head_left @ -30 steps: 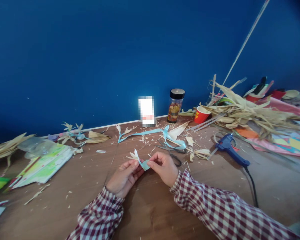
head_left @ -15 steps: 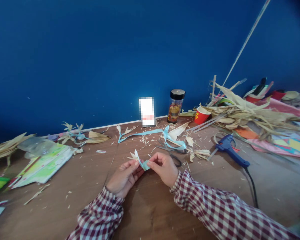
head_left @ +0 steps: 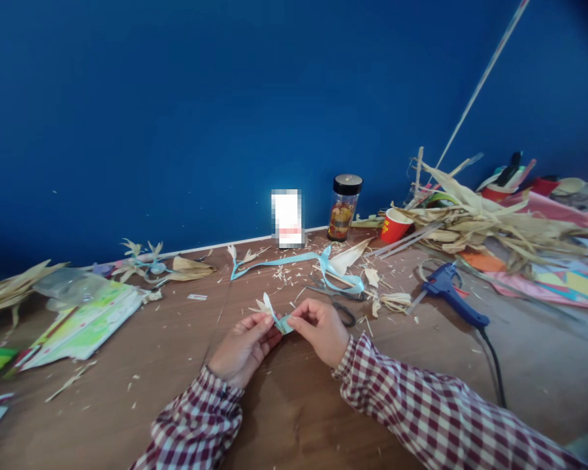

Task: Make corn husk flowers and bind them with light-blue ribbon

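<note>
My left hand (head_left: pixel 247 343) is closed in a thumb-and-finger pinch on a small, pale, petal-shaped husk piece (head_left: pixel 261 306) and the near end of a short, flat, pale-blue ribbon (head_left: pixel 286 325). My right hand (head_left: pixel 323 331) pinches that ribbon's other end; it spans the gap between my grips, above the brown wooden table (head_left: pixel 274 418). Step in hand, by my judgement: setting ribbon against husk. The next move likely calls for a firm left pinch and light right-hand tension. Just beyond my right grip: black-handled scissors (head_left: pixel 354 318). Farther ahead: a long, sky-blue satin ribbon (head_left: pixel 284 259). Well right: a blue plastic glue gun (head_left: pixel 445 290). Farthest: a clear, black-lidded jar (head_left: pixel 342 215).
</note>
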Motion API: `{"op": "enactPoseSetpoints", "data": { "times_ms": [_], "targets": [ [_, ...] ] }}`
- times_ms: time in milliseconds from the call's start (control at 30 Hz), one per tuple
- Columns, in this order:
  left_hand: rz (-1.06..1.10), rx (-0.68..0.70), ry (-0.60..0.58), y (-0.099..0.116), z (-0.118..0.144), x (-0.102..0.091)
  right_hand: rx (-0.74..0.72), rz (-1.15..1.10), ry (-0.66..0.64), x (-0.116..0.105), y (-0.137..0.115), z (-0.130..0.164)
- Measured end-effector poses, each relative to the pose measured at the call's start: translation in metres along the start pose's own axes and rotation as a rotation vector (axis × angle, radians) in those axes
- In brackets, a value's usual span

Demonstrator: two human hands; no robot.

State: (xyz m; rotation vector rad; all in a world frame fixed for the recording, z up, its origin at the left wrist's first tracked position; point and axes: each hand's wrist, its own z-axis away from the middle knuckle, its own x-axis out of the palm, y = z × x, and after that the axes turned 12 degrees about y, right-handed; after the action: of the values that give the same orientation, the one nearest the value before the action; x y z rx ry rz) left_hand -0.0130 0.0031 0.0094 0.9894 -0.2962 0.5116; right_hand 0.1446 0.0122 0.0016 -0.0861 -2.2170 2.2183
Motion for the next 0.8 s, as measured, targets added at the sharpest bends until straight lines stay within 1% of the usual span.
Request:
{"op": "enactPoseSetpoints", "data": {
  "times_ms": [400, 800],
  "targets": [
    [0.008, 0.037, 0.015, -0.0022, -0.0004, 0.0033, -0.01, 0.011, 0.006, 0.0001, 0.001, 0.001],
    [0.025, 0.066, 0.067, -0.0034, -0.0025, 0.0042, -0.02, 0.025, 0.007, 0.0002, -0.0019, 0.0004]
  ]
}}
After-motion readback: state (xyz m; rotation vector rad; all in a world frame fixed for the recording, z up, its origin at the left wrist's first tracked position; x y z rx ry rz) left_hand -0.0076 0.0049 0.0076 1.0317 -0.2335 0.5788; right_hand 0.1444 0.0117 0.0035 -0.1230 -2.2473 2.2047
